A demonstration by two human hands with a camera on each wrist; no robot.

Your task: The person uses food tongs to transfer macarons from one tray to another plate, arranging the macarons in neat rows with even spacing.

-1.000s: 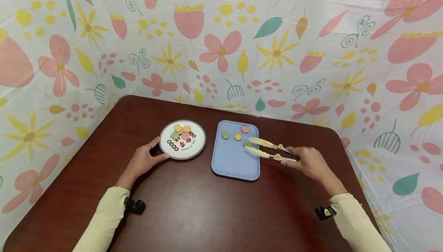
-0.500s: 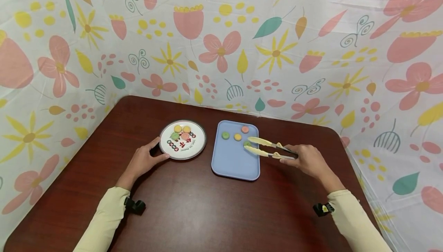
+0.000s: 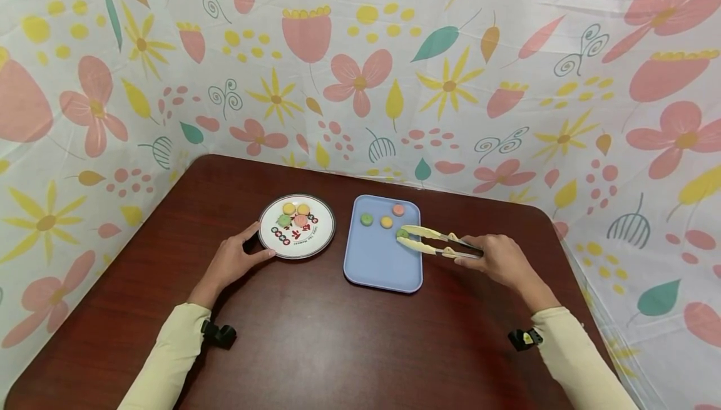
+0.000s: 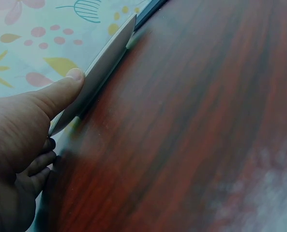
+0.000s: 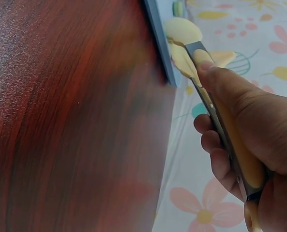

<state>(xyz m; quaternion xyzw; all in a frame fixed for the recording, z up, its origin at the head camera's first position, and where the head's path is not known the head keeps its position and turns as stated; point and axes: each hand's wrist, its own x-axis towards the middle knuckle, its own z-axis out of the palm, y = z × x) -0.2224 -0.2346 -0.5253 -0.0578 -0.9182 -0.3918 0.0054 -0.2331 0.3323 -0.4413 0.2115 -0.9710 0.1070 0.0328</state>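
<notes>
Left hand [image 3: 233, 261] pinches a plate [image 3: 306, 248]; right hand [image 3: 500, 260] grips tongs [image 3: 419, 246] pointing left, long axis nearly crosswise.

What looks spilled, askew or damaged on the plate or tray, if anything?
Nothing stands out: four macarons sit on the plate, four more on the blue tray, a green one between the tongs. No spill shows; fine cracks can't be judged.

A round white plate [image 3: 317, 240] is showing a dark-lined rim and red-and-dark printing. A light-blue rectangular tray [image 3: 383, 266] is displaying green discs [image 3: 367, 219] at eleven and two o'clock, a yellow disc [image 3: 386, 223] at twelve, a pink disc [image 3: 398, 210] at one. Slender metal tongs [image 3: 416, 245] are combining pale yellow with silver. A reddish-brown wooden bench [image 3: 304, 341] is showing dark grain; a white sheet [image 3: 360, 134] is carrying pink, yellow and teal botanical motifs.
</notes>
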